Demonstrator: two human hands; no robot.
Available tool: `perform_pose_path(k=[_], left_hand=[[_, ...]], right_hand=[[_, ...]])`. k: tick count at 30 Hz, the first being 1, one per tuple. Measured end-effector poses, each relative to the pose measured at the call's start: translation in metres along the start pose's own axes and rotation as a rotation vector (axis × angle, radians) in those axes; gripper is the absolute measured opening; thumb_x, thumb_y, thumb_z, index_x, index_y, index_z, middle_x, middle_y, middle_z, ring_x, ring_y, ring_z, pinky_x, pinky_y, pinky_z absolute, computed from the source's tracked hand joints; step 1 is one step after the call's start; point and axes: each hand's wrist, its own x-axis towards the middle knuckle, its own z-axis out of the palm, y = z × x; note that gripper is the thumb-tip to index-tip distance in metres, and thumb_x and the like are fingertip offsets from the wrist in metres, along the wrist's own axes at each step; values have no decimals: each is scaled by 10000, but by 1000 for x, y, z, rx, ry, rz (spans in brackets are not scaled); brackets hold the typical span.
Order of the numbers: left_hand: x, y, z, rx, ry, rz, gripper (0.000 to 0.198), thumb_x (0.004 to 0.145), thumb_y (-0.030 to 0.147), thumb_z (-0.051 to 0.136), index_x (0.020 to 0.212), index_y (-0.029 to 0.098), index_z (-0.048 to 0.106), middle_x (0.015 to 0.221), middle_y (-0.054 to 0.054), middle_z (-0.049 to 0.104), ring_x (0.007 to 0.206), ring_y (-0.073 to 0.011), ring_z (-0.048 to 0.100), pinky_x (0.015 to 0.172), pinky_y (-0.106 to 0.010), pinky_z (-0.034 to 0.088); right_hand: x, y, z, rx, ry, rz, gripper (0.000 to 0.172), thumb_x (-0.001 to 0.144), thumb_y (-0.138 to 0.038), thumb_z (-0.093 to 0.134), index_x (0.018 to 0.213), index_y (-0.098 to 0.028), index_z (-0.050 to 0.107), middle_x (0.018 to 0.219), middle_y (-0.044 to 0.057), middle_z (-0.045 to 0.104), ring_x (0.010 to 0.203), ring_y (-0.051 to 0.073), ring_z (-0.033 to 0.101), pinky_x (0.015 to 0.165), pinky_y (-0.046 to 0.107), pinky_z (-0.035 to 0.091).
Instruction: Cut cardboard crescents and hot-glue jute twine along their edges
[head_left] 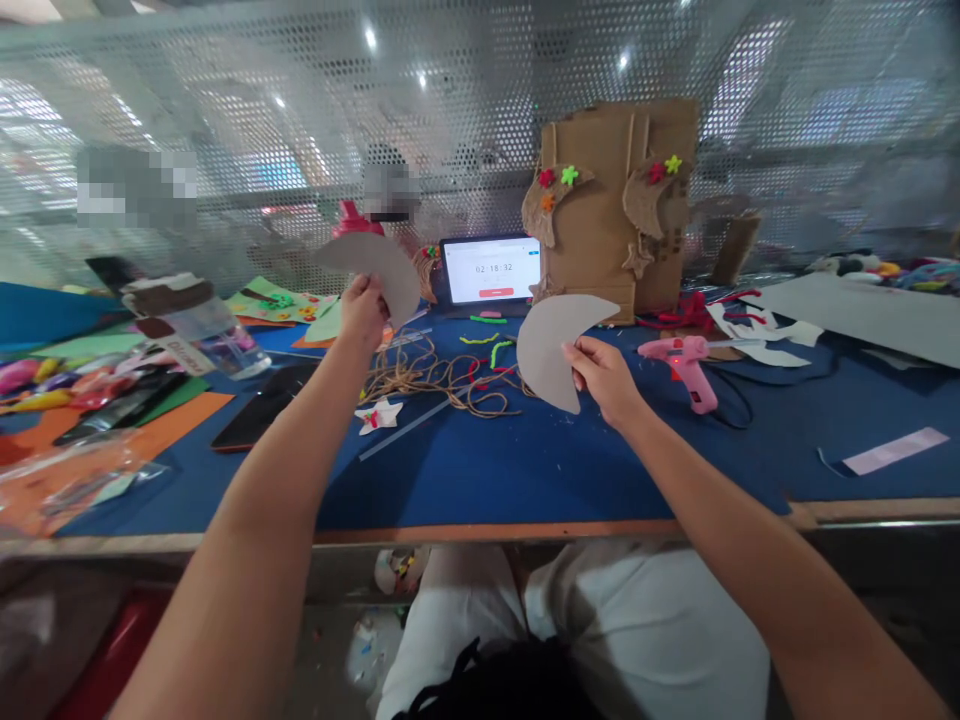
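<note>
Two bare gray crescents, one in each hand, above a blue craft table

A person seated at a blue table (517, 490) is holding two crescents in the air. The left hand (365, 308) is gripping the left gray crescent (390, 265) at its inner curve, fingers closed around the edge. The right hand (600, 375) is pinching the right gray crescent (546, 350) between thumb and fingers, also at the inner curve and lower in view. The two shapes are staying well apart.

Both are looking like plain blanks: cut to shape, but showing no twine, flowers or hanging cord. Behind them, two decorated crescents (646, 203) are hanging on a cardboard board (604, 245), apparently finished, with brown, twine-like surfaces and bright flowers. A star (637, 259) is dangling below the right one. Judged against these, the gray pair seems to be lacking all covering and trimming.

Loose twine (420, 378) is lying tangled between the arms, beside a white star (379, 416). A pink glue gun (679, 352) is resting right of the right hand, a red light glowing on it. A tablet (491, 270) is displaying 02:18:32.
</note>
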Motion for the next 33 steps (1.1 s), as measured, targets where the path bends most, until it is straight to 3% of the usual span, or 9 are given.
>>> perform_pose_path(k=[2,6,11,14,24,33], left_hand=[[-13,11,3,-69,-14,-50,152,888,299,538,810,171,557,695,6,611,621,-116,600,603,-236,512],[-46,34,8,-244,-188,-167,101,888,195,514,790,195,540,771,13,647,657,-100,622,671,-225,519],[-84,46,14,-196,-347,-211,9,823,188,593,829,183,598,759,-1,660,667,-106,622,672,-214,509],[-102,46,14,-158,-414,-228,116,781,217,646,889,175,633,761,-8,666,652,-100,604,609,-185,477],[-113,31,2,-24,-470,-222,274,685,388,729,843,172,669,608,20,597,493,-70,467,442,-161,329],[-136,29,3,92,-546,-172,326,738,425,661,944,173,675,781,-17,668,648,-124,560,583,-211,414]], right_hand=[[-1,-1,0,7,-1,-2,361,824,-396,560,550,-203,425,395,-62,405,393,68,356,453,230,280],[-2,0,0,15,-7,-3,367,807,-435,569,556,-201,437,395,-64,403,397,70,352,455,230,282],[-1,3,-1,10,-13,0,382,792,-474,569,561,-199,439,401,-64,411,401,69,359,453,228,279],[-1,3,-2,2,-22,3,395,794,-492,559,563,-201,426,402,-65,412,396,67,353,443,227,268],[-3,1,-2,-65,-70,-9,415,791,-535,548,574,-198,441,408,-61,418,407,73,363,461,234,281],[-4,4,0,-150,-169,-27,426,799,-546,535,577,-198,429,423,-56,435,410,76,373,462,235,277]])
